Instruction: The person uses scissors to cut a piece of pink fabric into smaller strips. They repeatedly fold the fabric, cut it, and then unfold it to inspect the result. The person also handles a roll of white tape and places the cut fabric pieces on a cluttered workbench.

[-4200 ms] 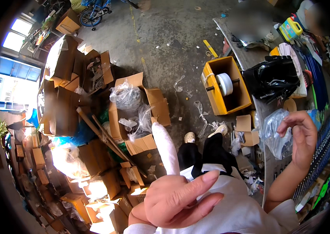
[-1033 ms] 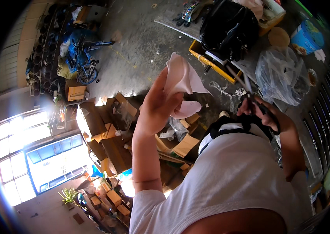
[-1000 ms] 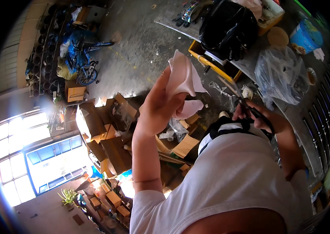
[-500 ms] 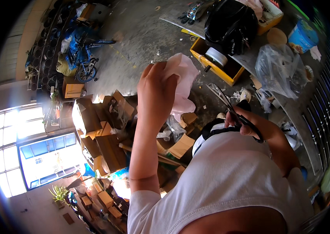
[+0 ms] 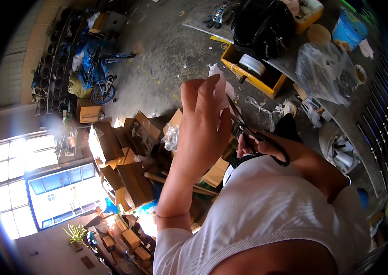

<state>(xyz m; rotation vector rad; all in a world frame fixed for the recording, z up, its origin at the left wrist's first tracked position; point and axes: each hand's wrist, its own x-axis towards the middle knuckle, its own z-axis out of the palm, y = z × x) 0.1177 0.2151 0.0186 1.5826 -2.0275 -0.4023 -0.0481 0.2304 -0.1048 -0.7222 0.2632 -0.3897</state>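
Left fingers (image 5: pixel 207 94) pinching pale cloth (image 5: pixel 220 89), right fingers (image 5: pixel 263 147) gripping scissors (image 5: pixel 243 124), blades parted right beside cloth, contact unclear, white spool (image 5: pixel 252 65) in yellow crate (image 5: pixel 260 87) beyond, plastic bag (image 5: pixel 324 73) on bench (image 5: pixel 356 142).

A: Hands?
B: Left hand (image 5: pixel 203 107) pinching a pale pinkish sheet (image 5: pixel 219 87). Right hand (image 5: pixel 256 144) on black-handled scissors (image 5: pixel 245 128), blades parted, tips up next to the sheet.
A: Blades touching it?
B: Can't tell, left fingers partly block it.
A: Right side?
B: Yellow crate (image 5: pixel 259 86), white spool (image 5: pixel 252 65) inside. Grey bench (image 5: pixel 354 126) carries black bag (image 5: pixel 262 30), clear plastic bag (image 5: pixel 324 73), blue tub (image 5: pixel 349 31) farther right.
A: Left?
B: Cardboard boxes (image 5: pixel 134 181) heaped; blue bicycle (image 5: pixel 103 89) farther off.
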